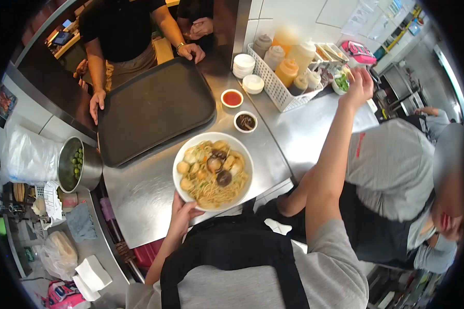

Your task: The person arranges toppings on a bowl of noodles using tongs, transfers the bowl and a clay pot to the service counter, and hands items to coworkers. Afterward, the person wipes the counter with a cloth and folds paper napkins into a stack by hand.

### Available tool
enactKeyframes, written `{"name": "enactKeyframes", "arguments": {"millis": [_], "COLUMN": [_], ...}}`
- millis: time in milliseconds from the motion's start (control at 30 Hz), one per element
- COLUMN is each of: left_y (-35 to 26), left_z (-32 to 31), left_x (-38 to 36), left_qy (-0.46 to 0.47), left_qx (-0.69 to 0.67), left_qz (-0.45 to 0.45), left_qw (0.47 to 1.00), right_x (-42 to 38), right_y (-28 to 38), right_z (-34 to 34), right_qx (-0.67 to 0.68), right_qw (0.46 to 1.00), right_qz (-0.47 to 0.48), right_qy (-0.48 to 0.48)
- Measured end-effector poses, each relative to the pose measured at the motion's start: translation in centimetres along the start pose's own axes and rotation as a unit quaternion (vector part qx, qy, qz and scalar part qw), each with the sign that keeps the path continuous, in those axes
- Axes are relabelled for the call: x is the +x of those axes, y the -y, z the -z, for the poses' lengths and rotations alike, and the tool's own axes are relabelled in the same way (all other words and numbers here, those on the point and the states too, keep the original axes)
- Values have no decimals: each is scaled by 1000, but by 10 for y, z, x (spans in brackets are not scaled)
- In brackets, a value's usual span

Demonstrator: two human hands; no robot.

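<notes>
A white bowl (213, 171) of noodles with dumplings, mushrooms and pale round pieces is at the counter's front edge. My left hand (183, 213) grips its lower left rim. At the upper right, my right hand (358, 90) is raised beside a small bowl of green herbs (341, 82), fingers bent together; what they hold, if anything, is too small to name. Behind the noodle bowl sit a cup of red sauce (232, 98) and a cup of dark sauce (245, 122).
A person (121, 36) across the counter has both hands on a black tray (157, 108). A white basket of sauce bottles (288, 98) stands near stacked white dishes (243, 66). A metal pot (90, 167) is at left. A co-worker in grey (392, 165) is close at right.
</notes>
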State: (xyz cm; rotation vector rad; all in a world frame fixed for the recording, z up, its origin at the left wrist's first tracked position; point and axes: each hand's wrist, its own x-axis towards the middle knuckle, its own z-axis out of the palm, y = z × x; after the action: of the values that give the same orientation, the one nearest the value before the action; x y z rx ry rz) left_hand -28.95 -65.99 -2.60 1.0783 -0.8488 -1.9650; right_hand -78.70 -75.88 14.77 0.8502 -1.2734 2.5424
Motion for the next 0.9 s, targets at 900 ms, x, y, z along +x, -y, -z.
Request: {"name": "enactKeyframes", "arguments": {"millis": [900], "left_y": [6], "left_z": [-63], "left_x": [-67], "left_qy": [-441], "left_qx": [-3], "left_qz": [-143], "left_qw": [886], "right_x": [112], "right_y": [-309], "right_z": [-77], "right_qx": [-538], "right_qw": [486], "right_qz": [121], "right_qy": [678]}}
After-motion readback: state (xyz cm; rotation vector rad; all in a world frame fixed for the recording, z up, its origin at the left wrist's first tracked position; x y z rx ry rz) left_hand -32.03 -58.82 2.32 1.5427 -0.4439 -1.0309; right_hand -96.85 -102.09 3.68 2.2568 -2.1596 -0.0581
